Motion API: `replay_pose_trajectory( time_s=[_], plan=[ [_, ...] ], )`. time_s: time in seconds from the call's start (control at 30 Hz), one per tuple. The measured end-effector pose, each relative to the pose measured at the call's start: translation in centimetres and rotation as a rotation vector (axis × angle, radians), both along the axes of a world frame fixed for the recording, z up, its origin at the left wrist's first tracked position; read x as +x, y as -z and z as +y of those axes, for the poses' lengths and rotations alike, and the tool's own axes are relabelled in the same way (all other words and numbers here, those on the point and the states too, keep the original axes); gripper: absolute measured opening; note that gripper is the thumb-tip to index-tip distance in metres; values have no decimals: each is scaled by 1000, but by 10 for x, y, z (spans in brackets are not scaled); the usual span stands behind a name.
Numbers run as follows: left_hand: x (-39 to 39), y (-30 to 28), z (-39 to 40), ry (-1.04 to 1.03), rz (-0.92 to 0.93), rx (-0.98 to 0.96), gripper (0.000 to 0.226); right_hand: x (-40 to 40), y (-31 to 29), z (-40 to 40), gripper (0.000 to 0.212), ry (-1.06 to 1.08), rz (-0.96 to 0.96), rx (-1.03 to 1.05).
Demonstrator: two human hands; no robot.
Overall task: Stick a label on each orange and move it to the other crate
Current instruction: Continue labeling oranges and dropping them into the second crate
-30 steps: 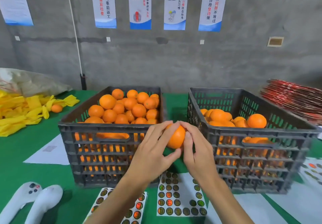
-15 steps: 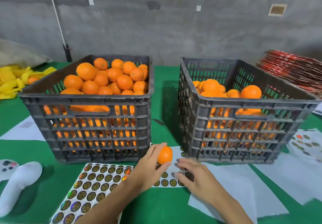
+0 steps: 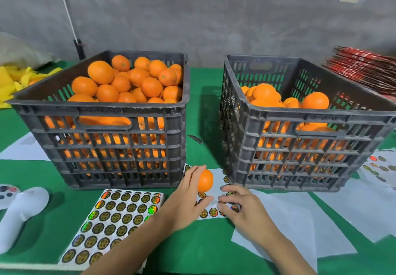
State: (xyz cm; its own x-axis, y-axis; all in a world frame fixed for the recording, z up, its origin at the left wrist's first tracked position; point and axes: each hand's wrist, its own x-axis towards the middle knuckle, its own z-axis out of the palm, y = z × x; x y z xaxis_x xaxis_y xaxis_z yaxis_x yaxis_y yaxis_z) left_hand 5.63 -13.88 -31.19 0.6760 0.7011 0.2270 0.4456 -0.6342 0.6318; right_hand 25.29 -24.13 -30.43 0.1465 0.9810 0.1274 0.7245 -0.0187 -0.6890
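My left hand (image 3: 186,202) holds one orange (image 3: 205,180) just above the green table, in the gap in front of the two black crates. My right hand (image 3: 240,207) hovers beside it over a label sheet (image 3: 211,213); its curled thumb and forefinger pinch at a round label there. The left crate (image 3: 102,108) is heaped with oranges. The right crate (image 3: 310,115) holds fewer, piled lower.
A fuller sheet of round holographic labels (image 3: 120,217) lies front left, next to white controllers (image 3: 20,212). Blank backing papers (image 3: 291,223) cover the table front right, with more label sheets (image 3: 380,167) at the right edge. Yellow foam nets (image 3: 12,80) and red stacked sheets (image 3: 364,67) lie behind.
Both hands came down from crate height to the table. The left hand kept the orange; the right hand let go of it and reached onto the label sheet.
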Motion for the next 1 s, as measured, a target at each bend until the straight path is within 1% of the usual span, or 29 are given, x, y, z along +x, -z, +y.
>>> replay_pose_trajectory(
  time_s=[0.1, 0.13, 0.2, 0.27, 0.33, 0.4, 0.5, 0.57, 0.63, 0.7, 0.77, 0.83, 0.87, 0.93, 1.0],
  plan=[
    [0, -1, 0, 5, 19, 0, 82, -1, -3, -1, 16, 1, 9, 2],
    [0, -1, 0, 5, 21, -2, 82, -1, -4, -1, 12, 10, 40, 3],
    [-1, -1, -1, -6, 18, -12, 79, -3, -8, 0, 15, 62, 118, 24],
    [-2, -2, -1, -30, -1, -45, 70, -7, -13, 2, 17, 147, 142, 85],
    [-1, -7, -2, -61, -22, -111, 66, -13, -20, 5, 16, 226, 107, 181],
    [-1, -14, -5, -82, -95, -193, 65, -22, -33, 8, 15, 273, 55, 305],
    [2, -29, -9, -101, -244, -254, 72, -36, -57, 14, 17, 302, 0, 472],
    [4, -41, -11, -91, -331, -277, 73, -43, -75, 16, 17, 282, -1, 537],
    [4, -57, -11, -92, -388, -254, 72, -47, -94, 15, 19, 224, 11, 579],
    [1, -76, -8, -107, -430, -225, 72, -49, -112, 11, 27, 116, -2, 586],
    [0, -97, -5, -106, -463, -201, 72, -51, -127, 7, 42, 42, -86, 580],
    [4, -120, -3, -95, -502, -174, 75, -55, -141, 6, 56, 55, -208, 596],
    [8, -132, -3, -92, -522, -146, 77, -58, -149, 6, 62, 75, -225, 613],
    [20, -155, -4, -97, -519, -37, 81, -60, -167, 9, 71, 139, -152, 678],
    [34, -177, -5, -56, -473, 61, 93, -53, -188, 14, 74, 225, -86, 711]
  ],
)
